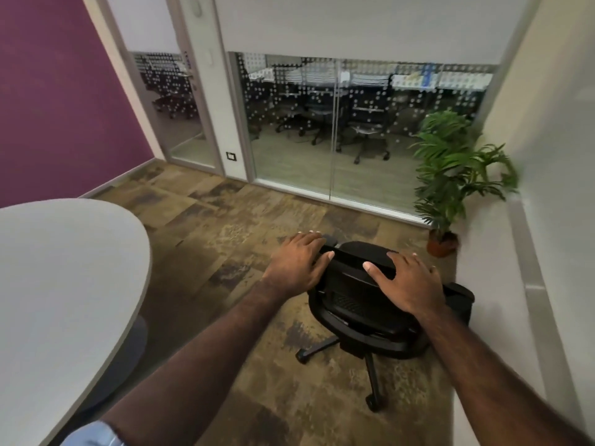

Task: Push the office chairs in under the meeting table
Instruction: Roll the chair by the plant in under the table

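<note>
A person is standing over a black office chair [360,304], seen from behind and above. The left hand [297,263] is lying on the left end of the backrest's top edge, fingers spread and curling loosely over it, the thumb pointing inward. The right hand [407,281] is resting flat on the right part of the backrest, fingers splayed and not clenched. The chair is sitting on the patterned carpet [225,226], well apart from the round grey counter [64,268] at the left, with bare carpet lying between them. Its wheeled base is showing below the seat, and one armrest is sticking out close to the white wall on the right. A clay pot [441,243] is standing in the corner beyond the chair, holding a green leafy plant [457,169]. Behind it, a glass partition [322,123] is showing more chairs in the next room.
</note>
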`<move>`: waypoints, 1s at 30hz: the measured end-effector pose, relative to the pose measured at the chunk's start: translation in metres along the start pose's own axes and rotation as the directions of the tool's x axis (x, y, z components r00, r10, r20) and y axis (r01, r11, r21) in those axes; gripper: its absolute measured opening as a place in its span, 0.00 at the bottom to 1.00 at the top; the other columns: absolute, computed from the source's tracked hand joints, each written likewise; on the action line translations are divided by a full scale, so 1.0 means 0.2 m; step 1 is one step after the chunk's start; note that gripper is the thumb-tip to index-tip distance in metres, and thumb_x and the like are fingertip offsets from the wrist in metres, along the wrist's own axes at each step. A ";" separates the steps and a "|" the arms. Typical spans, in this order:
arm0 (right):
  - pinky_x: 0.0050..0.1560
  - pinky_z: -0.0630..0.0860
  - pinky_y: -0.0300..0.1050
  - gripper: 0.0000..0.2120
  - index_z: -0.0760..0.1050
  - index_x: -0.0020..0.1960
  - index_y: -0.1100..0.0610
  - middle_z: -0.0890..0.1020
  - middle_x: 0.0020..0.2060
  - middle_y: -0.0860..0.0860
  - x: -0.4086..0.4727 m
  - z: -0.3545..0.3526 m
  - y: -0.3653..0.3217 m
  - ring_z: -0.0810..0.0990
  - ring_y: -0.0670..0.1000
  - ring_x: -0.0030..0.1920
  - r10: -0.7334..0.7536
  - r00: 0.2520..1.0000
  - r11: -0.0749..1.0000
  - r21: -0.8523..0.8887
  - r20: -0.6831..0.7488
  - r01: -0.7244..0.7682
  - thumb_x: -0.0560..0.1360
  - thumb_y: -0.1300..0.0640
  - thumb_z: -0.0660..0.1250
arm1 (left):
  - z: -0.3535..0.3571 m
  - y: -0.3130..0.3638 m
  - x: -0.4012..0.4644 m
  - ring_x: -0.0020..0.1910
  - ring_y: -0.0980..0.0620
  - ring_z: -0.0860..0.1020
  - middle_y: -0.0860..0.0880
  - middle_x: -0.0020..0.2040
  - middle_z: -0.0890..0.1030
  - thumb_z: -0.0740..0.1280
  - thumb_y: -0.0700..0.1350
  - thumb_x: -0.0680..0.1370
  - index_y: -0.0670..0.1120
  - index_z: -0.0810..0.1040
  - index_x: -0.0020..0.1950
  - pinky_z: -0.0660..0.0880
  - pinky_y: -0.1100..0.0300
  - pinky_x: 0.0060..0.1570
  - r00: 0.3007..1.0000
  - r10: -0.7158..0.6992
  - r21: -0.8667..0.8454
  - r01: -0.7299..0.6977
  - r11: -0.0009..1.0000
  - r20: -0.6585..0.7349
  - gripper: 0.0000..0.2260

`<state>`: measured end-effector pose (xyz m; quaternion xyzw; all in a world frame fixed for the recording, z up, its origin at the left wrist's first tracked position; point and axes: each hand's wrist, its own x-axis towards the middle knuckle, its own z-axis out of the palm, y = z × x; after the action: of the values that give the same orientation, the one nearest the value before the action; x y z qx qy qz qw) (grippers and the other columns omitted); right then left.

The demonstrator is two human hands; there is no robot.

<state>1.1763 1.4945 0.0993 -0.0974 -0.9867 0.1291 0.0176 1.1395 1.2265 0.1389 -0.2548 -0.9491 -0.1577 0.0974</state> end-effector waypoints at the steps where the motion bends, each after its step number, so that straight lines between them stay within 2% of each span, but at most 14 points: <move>1: 0.80 0.62 0.70 0.59 0.69 0.82 0.46 0.73 0.81 0.50 0.01 0.00 0.00 0.66 0.58 0.83 0.008 0.999 1.000 -0.007 0.033 -0.008 0.69 0.10 0.36 | 0.01 -0.01 0.01 0.78 0.46 0.70 0.45 0.77 0.75 0.58 0.59 0.87 0.47 0.74 0.77 0.63 0.48 0.77 1.000 -0.010 0.004 0.010 1.000 0.013 0.24; 3: 0.78 0.64 0.69 0.60 0.72 0.81 0.45 0.77 0.78 0.50 0.00 0.00 0.06 0.71 0.58 0.80 0.053 0.997 0.998 -0.024 0.060 -0.051 0.67 0.09 0.35 | 0.04 0.01 0.09 0.80 0.46 0.67 0.45 0.79 0.73 0.58 0.60 0.87 0.47 0.73 0.78 0.61 0.48 0.78 0.998 0.018 0.008 -0.019 1.000 0.068 0.24; 8: 0.74 0.65 0.68 0.59 0.76 0.77 0.42 0.82 0.72 0.49 0.02 0.01 0.11 0.78 0.57 0.73 0.064 0.993 0.997 -0.045 0.100 -0.059 0.66 0.08 0.36 | 0.15 0.04 0.23 0.84 0.45 0.57 0.44 0.84 0.62 0.54 0.64 0.86 0.45 0.64 0.83 0.52 0.48 0.82 0.966 -0.034 0.062 0.019 0.998 0.257 0.31; 13: 0.73 0.65 0.67 0.58 0.76 0.76 0.41 0.83 0.70 0.47 0.01 0.01 0.13 0.79 0.56 0.71 0.055 0.992 0.997 -0.050 0.113 -0.050 0.66 0.08 0.36 | 0.25 0.05 0.29 0.85 0.44 0.56 0.42 0.84 0.62 0.49 0.66 0.86 0.45 0.63 0.84 0.50 0.46 0.82 0.912 -0.077 0.110 0.035 0.993 0.403 0.34; 17: 0.72 0.66 0.67 0.57 0.77 0.75 0.40 0.84 0.68 0.47 0.02 0.01 0.13 0.80 0.55 0.69 0.053 0.993 0.997 -0.057 0.106 -0.048 0.66 0.09 0.35 | 0.29 0.05 0.30 0.82 0.42 0.63 0.42 0.80 0.70 0.46 0.66 0.86 0.46 0.68 0.81 0.53 0.42 0.82 0.900 -0.121 0.148 0.064 0.987 0.419 0.33; 21: 0.71 0.67 0.66 0.56 0.78 0.73 0.40 0.85 0.65 0.46 0.01 0.02 0.11 0.81 0.54 0.66 0.030 0.996 0.998 -0.052 0.084 -0.026 0.67 0.09 0.35 | 0.30 0.03 0.26 0.76 0.43 0.68 0.43 0.74 0.74 0.48 0.60 0.88 0.46 0.72 0.76 0.57 0.44 0.80 0.937 -0.088 0.144 0.041 0.989 0.337 0.27; 25: 0.72 0.68 0.65 0.55 0.78 0.72 0.41 0.86 0.62 0.45 0.00 0.03 0.10 0.82 0.54 0.64 0.015 0.997 0.998 -0.061 0.072 -0.011 0.68 0.10 0.35 | 0.29 0.03 0.24 0.71 0.45 0.70 0.44 0.69 0.75 0.50 0.56 0.87 0.46 0.73 0.72 0.60 0.46 0.78 0.937 -0.082 0.132 0.039 0.990 0.338 0.22; 30: 0.71 0.70 0.64 0.55 0.80 0.69 0.41 0.86 0.59 0.44 0.01 0.03 0.07 0.83 0.52 0.61 -0.004 0.997 0.998 -0.060 0.083 0.009 0.67 0.10 0.34 | 0.26 0.02 0.24 0.69 0.45 0.71 0.43 0.67 0.76 0.51 0.56 0.87 0.45 0.75 0.70 0.62 0.47 0.76 0.936 -0.116 0.133 0.075 0.988 0.333 0.22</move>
<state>1.1763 1.5059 0.0904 -0.0892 -0.9903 0.1033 -0.0256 1.0959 1.2695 0.1049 -0.2255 -0.9705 -0.0596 -0.0606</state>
